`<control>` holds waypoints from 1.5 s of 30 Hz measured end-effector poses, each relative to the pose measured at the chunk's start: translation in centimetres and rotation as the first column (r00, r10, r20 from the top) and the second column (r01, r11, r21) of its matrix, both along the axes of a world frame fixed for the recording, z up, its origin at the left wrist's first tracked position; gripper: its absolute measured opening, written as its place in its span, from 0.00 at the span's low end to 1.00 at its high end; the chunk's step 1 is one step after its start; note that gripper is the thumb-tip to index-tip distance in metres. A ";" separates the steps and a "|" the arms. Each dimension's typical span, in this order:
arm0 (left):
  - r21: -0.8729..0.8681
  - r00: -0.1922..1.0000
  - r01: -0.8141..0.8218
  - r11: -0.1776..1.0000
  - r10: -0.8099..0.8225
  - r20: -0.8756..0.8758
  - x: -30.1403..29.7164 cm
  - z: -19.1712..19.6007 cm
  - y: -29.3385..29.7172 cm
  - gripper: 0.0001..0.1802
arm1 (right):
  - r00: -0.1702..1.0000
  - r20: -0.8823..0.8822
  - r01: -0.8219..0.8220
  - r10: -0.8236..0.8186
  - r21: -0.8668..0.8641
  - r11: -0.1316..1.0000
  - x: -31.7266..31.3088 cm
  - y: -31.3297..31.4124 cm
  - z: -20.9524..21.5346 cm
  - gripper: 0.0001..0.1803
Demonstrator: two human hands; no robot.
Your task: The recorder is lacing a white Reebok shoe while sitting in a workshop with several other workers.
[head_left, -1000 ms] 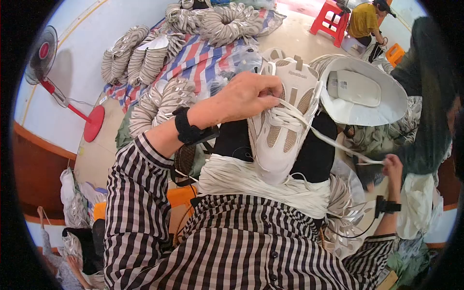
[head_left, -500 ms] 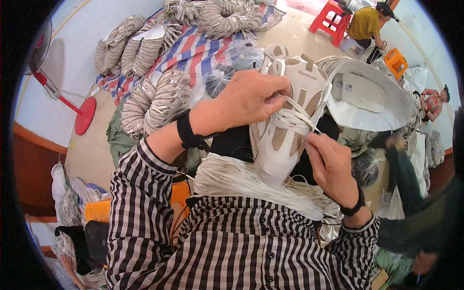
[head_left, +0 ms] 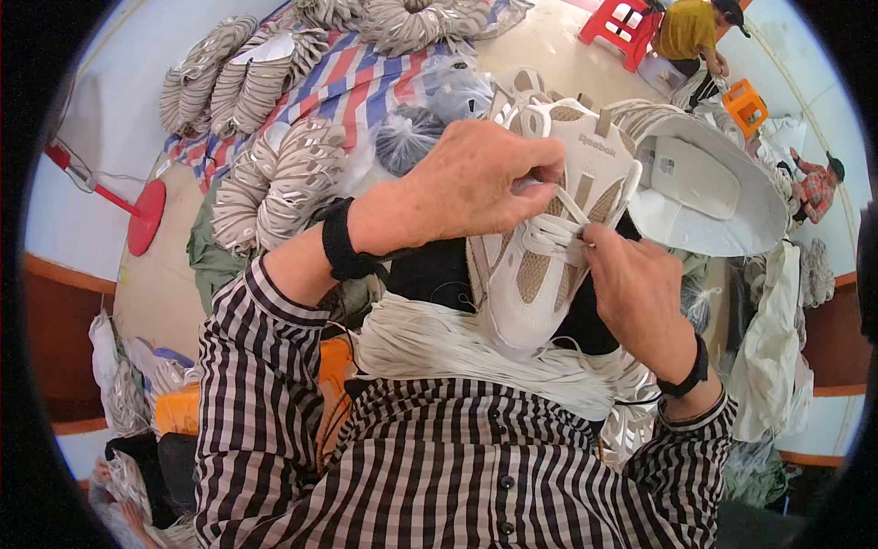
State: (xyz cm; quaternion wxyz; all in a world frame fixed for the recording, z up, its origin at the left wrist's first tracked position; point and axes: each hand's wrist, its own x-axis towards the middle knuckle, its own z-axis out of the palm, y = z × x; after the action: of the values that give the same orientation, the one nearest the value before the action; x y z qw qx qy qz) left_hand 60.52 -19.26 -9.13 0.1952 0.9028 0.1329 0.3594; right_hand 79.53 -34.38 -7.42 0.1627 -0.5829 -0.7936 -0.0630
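Note:
A white and beige sneaker (head_left: 524, 322) lies in front of me, toe toward my body, its white shoelace (head_left: 573, 207) crossing the upper part of its front. My left hand (head_left: 457, 183) is closed over the left side of the shoe, thumb and fingers pinching the shoelace. On the other side my right hand (head_left: 640, 291) pinches the lace close to the eyelets, its fingertips against the shoe. Part of a second similar shoe (head_left: 523, 82) shows behind and to the left. A thick bundle of loose white laces (head_left: 439, 340) lies across my lap.
A white container (head_left: 672, 229) with an insole-shaped pale piece stands right of the shoe. Coiled beige bundles (head_left: 279, 188) lie at left, some on a striped sheet (head_left: 366, 78). Beyond are a red stool (head_left: 622, 32), an orange stool (head_left: 745, 108) and a seated person (head_left: 686, 37).
My right hand has risen to the lace crossing, and the lace stretch between my hands is shorter. A dark-clothed figure at the right has left the view.

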 end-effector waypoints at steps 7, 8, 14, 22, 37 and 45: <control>-0.042 0.999 0.019 0.999 -0.017 0.035 0.1 0.0 -0.3 0.06 | 0.931 -0.365 -0.108 0.022 -0.216 0.970 -0.2 0.6 1.1 0.07; -0.041 0.999 0.020 0.999 -0.018 0.031 0.1 0.0 -0.3 0.06 | 0.917 -0.398 -0.109 0.006 -0.236 0.966 -0.4 0.5 1.2 0.07; -0.049 0.999 0.030 0.998 -0.028 0.028 0.2 -0.1 -0.2 0.07 | 0.889 -0.454 -0.166 0.057 -0.203 0.965 -1.6 -0.1 1.1 0.06; -0.118 0.995 0.096 0.988 -0.093 0.027 -0.2 0.1 0.2 0.06 | 0.814 -0.551 -0.013 -0.183 -0.332 0.943 0.0 0.2 0.9 0.06; -0.177 0.997 0.067 0.982 -0.059 0.048 -0.2 0.2 -0.2 0.04 | 0.970 -0.229 -0.077 0.078 0.012 0.997 0.0 -0.1 -0.3 0.11; 0.077 0.998 -0.012 0.997 0.008 0.056 -0.2 -0.1 -1.3 0.06 | 0.966 -0.207 -0.172 0.158 -0.052 0.984 -2.3 -2.0 -0.1 0.15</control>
State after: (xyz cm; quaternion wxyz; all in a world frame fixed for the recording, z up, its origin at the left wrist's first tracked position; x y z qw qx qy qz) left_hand 60.33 -20.54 -9.23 0.1619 0.8987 0.1181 0.3902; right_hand 77.20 -36.33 -7.56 0.2266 -0.5235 -0.8205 0.0377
